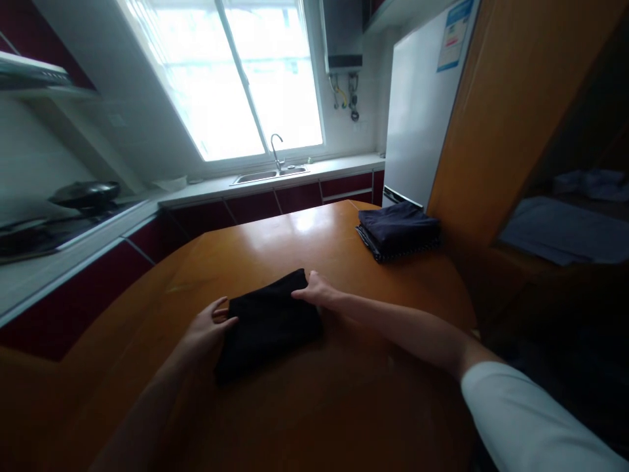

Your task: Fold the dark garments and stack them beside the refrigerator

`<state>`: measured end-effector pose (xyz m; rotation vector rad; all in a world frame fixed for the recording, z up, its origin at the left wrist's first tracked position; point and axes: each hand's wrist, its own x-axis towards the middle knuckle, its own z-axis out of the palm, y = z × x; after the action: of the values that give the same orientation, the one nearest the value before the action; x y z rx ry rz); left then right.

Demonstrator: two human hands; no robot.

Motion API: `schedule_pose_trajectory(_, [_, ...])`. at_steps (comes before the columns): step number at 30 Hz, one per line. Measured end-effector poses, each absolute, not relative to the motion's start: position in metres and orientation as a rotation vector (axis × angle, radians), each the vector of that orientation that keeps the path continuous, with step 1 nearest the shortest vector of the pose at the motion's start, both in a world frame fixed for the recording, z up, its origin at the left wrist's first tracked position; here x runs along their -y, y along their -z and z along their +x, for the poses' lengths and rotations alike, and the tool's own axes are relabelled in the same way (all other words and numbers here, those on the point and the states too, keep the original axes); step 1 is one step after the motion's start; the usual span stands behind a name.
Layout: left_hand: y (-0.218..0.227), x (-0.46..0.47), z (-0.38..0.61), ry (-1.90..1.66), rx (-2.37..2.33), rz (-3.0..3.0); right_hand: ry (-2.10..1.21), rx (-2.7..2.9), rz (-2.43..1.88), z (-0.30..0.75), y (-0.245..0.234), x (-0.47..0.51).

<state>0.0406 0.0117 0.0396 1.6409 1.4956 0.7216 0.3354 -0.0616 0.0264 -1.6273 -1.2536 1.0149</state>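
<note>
A folded black garment [270, 324] lies on the wooden table in front of me, its exact kind hard to tell in the dark cloth. My left hand [209, 324] is at its left edge, the thumb over the cloth and the fingertips tucked against the side. At the far right corner, my right hand [317, 290] grips the garment with the thumb on top and the other fingers behind the edge. Beyond my right hand sits a stack of folded dark clothes [398, 229], the top piece navy and a patterned edge showing below.
The round-edged wooden table [314, 406] fills the foreground. Behind it run a counter with a sink [263, 176] and tap, and a stove with a wok [86, 195] at left. A white fridge [417, 111] and a wooden panel [511, 118] stand at right.
</note>
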Motion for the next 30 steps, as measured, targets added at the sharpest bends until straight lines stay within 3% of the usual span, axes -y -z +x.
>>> schedule_pose_trajectory(6, [-0.037, -0.004, 0.049, -0.788, -1.405, 1.64, -1.299, 0.971, -1.459, 0.33, -0.024, 0.062])
schedule_pose_trajectory(14, [-0.02, -0.004, 0.053, -0.87, -1.367, 1.757, -1.087, 1.073, -1.454, 0.339, -0.048, 0.062])
schedule_pose_trajectory(18, [-0.006, -0.003, 0.08, -0.944, -1.369, 1.895, -0.701, 1.397, -1.581, 0.361, -0.1, 0.056])
schedule_pose_trajectory(23, [-0.008, -0.009, 0.148, -1.038, -1.12, 1.64, -0.299, 1.697, -1.708, 0.393, -0.193, 0.065])
schedule_pose_trajectory(30, [-0.034, -0.002, 0.284, -0.94, -0.542, 1.161, -0.262, 1.708, -1.785, 0.463, -0.28, 0.088])
